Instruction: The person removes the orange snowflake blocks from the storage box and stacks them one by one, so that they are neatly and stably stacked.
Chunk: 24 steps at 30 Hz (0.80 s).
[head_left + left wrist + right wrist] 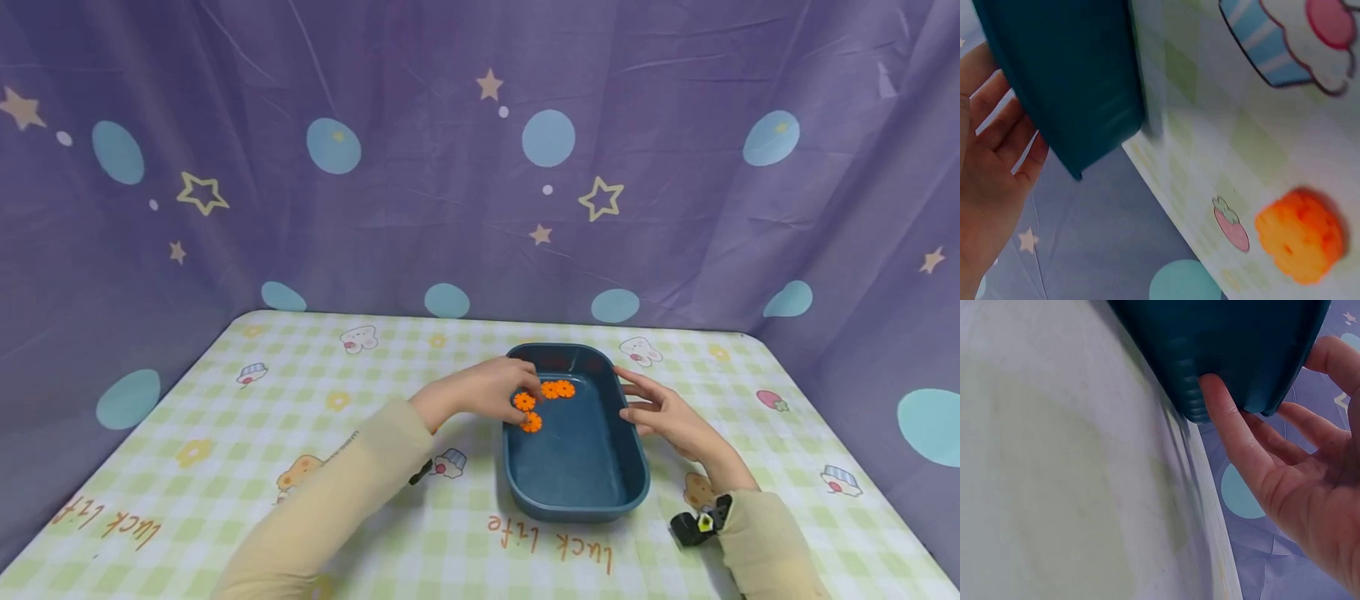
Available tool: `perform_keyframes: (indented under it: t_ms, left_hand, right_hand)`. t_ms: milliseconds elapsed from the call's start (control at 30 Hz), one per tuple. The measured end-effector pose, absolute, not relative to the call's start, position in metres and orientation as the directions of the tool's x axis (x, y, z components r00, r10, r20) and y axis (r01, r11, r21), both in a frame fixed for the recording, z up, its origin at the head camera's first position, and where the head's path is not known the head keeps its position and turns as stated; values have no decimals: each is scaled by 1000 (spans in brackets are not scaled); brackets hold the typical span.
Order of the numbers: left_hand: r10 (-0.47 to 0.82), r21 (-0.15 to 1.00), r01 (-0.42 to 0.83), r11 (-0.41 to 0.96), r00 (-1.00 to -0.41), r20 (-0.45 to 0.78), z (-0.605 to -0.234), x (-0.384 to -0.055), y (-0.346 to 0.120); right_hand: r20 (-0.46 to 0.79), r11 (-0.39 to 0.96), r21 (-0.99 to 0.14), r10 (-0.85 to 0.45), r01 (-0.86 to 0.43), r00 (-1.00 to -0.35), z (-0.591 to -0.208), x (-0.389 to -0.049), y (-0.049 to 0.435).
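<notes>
A deep, dark teal rectangular box [567,457] with rounded corners stands on the table. Several orange flower-shaped pieces [564,389] lie inside, towards its upper left. My left hand [500,390] reaches over the left rim, thumb and fingers around the pieces there; whether it pinches one cannot be seen. The left wrist view shows the fingers passing behind the box wall. My right hand [671,417] rests at the right side of the box. In the right wrist view a fairly straight finger [1235,425] touches the outer wall, another reaches the rim.
One more orange piece [1300,237] sits on the table outside the box, in the left wrist view. A green-and-white checked cloth [375,367] with printed cartoons covers the table. A purple patterned curtain [420,192] hangs behind. A black device [701,522] is strapped at the right wrist.
</notes>
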<state>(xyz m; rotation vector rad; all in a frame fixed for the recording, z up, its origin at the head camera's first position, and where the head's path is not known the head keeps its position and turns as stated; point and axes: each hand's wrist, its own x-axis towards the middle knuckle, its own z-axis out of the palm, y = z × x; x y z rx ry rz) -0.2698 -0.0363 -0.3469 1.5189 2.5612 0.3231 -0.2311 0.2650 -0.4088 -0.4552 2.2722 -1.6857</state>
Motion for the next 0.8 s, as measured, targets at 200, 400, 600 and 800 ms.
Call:
perform_keyframes:
  t_ms: [200,400,600,800]
  left_hand:
    - [873,233,841,488,-474,-120,-354,-274,-19]
    - [850,205,828,523,-488,-197,-359,-277,-7]
    - [811,181,799,573,-522,-265,-363,-279,0]
    - [760,125,768,628,-570,-311,-365,-281,5]
  right_hand:
    - [-32,270,-959,-404,-86,-914,-407,-231,265]
    - [-37,267,-961,-397,-78,-917,-406,-231,264]
    - [-39,266,-961,-394,-74,-918,-406,-231,264]
    - [-36,268,-960,-397,-78,-917,-407,-231,265]
